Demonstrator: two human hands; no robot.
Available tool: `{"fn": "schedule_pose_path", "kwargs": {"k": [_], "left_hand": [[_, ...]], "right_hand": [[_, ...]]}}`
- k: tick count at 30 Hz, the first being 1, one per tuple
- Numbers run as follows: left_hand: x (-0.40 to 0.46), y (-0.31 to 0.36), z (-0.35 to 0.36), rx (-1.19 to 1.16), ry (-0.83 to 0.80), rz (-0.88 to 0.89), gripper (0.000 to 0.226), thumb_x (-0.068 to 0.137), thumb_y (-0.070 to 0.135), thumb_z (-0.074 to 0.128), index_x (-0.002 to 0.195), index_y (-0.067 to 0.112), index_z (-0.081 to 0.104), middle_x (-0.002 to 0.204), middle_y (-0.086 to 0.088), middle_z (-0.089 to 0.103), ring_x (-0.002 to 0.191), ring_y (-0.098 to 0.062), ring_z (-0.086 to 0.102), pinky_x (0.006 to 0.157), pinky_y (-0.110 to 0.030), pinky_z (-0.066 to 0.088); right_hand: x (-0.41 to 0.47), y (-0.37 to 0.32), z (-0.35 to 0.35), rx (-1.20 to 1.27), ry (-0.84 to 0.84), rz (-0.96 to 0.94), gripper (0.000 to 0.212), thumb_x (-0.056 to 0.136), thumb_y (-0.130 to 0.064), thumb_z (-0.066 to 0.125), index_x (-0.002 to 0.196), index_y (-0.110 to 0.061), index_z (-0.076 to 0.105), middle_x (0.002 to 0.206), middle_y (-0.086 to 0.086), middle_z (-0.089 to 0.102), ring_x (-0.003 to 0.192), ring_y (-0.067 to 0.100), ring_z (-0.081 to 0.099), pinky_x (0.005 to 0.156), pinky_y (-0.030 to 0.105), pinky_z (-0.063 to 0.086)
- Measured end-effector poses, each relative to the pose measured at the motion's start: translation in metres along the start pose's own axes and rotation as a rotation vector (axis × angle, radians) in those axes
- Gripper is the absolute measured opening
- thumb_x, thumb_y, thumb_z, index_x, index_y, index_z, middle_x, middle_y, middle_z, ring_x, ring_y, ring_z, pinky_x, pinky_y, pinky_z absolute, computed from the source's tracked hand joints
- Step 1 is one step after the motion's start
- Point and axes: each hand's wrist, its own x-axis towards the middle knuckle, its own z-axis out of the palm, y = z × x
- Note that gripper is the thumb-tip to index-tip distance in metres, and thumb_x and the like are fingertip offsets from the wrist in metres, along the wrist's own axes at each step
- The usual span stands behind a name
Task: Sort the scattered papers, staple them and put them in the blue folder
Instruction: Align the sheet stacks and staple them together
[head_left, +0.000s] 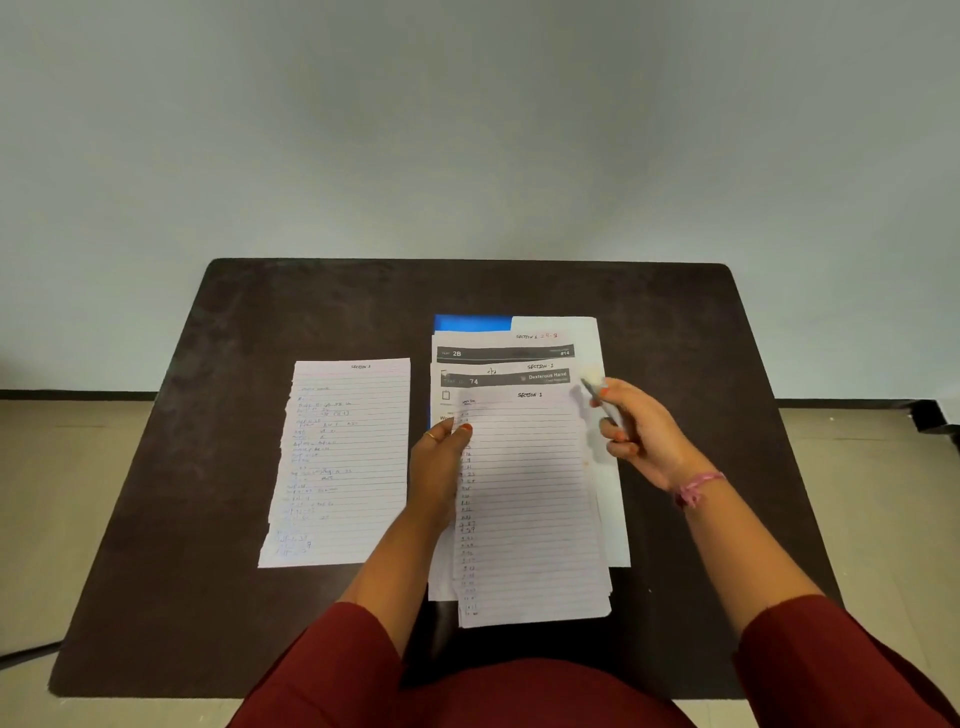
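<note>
Papers (530, 499) cover blue folder (471, 322); loose sheet (340, 462) beside.

Left hand (441, 457) resting on paper stack (530, 493), right hand (631, 431) holding stapler (602, 402), blue folder (470, 323) beneath

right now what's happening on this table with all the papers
A person is sorting papers on a dark table. The left hand rests on the left edge of a fanned pile of sheets, which lies over a blue folder showing only at its top. The right hand hovers over the pile's right side, gripping a small grey object, too blurred to identify. One lined sheet lies apart to the left. No stapling shows yet.
</note>
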Motion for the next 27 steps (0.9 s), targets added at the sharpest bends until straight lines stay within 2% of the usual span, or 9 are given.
{"fn": "schedule_pose_path", "kwargs": {"k": [2,4,6,9,12,16,19,24,27], "left_hand": [[-0.001,0.000,-0.002,-0.005,-0.009,0.011,0.012,0.094,0.016,0.057,0.101,0.015,0.066,0.097,-0.005,0.074,0.087,-0.027,0.071,0.084,-0.048,0.056],[-0.002,0.000,-0.003,0.006,-0.009,0.034,0.012,0.094,0.018,0.057,0.103,0.016,0.065,0.100,-0.005,0.073,0.087,-0.025,0.071,0.082,-0.046,0.057],[-0.003,-0.001,-0.003,0.018,0.000,0.066,0.012,0.094,0.018,0.057,0.104,0.024,0.062,0.103,0.000,0.072,0.089,-0.020,0.071,0.079,-0.038,0.058],[-0.004,-0.002,-0.003,0.005,0.010,0.091,0.020,0.094,0.019,0.058,0.111,0.029,0.057,0.107,0.006,0.069,0.095,-0.017,0.069,0.077,-0.032,0.058],[-0.004,-0.003,-0.004,0.029,0.003,0.111,0.023,0.093,0.020,0.059,0.115,0.028,0.055,0.111,0.006,0.067,0.095,-0.017,0.069,0.074,-0.029,0.058],[-0.006,-0.004,-0.005,0.054,-0.015,0.148,0.018,0.094,0.021,0.058,0.109,0.030,0.057,0.109,0.004,0.068,0.094,-0.019,0.069,0.075,-0.032,0.058],[-0.007,-0.002,-0.005,0.064,-0.023,0.166,0.014,0.095,0.020,0.057,0.103,0.031,0.059,0.102,0.006,0.070,0.092,-0.017,0.069,0.072,-0.027,0.056],[-0.006,-0.004,-0.004,0.107,-0.029,0.175,0.013,0.095,0.025,0.056,0.105,0.030,0.060,0.106,0.004,0.069,0.102,-0.019,0.065,0.089,-0.036,0.053],[-0.007,-0.003,-0.003,0.094,-0.040,0.181,0.014,0.095,0.022,0.056,0.105,0.030,0.061,0.104,0.005,0.070,0.099,-0.018,0.066,0.085,-0.032,0.053]], "right_hand": [[0.007,-0.007,0.016,-0.338,-0.092,-0.067,0.019,0.094,-0.032,0.056,0.107,-0.018,0.060,0.085,0.001,0.054,0.055,0.003,0.043,0.045,0.014,0.034],[0.015,-0.011,0.032,-0.678,-0.120,-0.180,0.039,0.088,-0.039,0.063,0.122,-0.022,0.056,0.111,-0.007,0.059,0.085,0.002,0.056,0.069,0.012,0.044],[0.020,-0.014,0.046,-0.974,-0.164,-0.309,0.049,0.085,-0.040,0.066,0.129,-0.021,0.052,0.124,-0.006,0.054,0.108,0.007,0.053,0.087,0.016,0.043],[0.025,-0.015,0.061,-1.320,-0.176,-0.472,0.055,0.083,-0.047,0.066,0.132,-0.027,0.051,0.129,-0.002,0.054,0.114,0.014,0.054,0.092,0.024,0.045],[0.030,-0.015,0.072,-1.501,-0.134,-0.582,0.055,0.085,-0.052,0.062,0.134,-0.030,0.051,0.128,-0.002,0.056,0.115,0.016,0.054,0.093,0.025,0.042],[0.035,-0.023,0.083,-1.690,-0.124,-0.608,0.056,0.085,-0.057,0.056,0.136,-0.034,0.049,0.127,-0.003,0.057,0.117,0.017,0.051,0.097,0.033,0.038],[0.038,-0.032,0.090,-1.809,-0.182,-0.597,0.054,0.085,-0.058,0.057,0.133,-0.035,0.051,0.123,-0.003,0.057,0.114,0.017,0.051,0.094,0.033,0.036],[0.039,-0.046,0.108,-1.944,-0.295,-0.609,0.050,0.084,-0.053,0.061,0.130,-0.034,0.054,0.122,-0.003,0.057,0.114,0.017,0.051,0.096,0.035,0.033],[0.041,-0.054,0.116,-2.024,-0.344,-0.608,0.047,0.085,-0.050,0.063,0.128,-0.033,0.057,0.120,-0.004,0.057,0.114,0.016,0.049,0.096,0.035,0.030]]}}
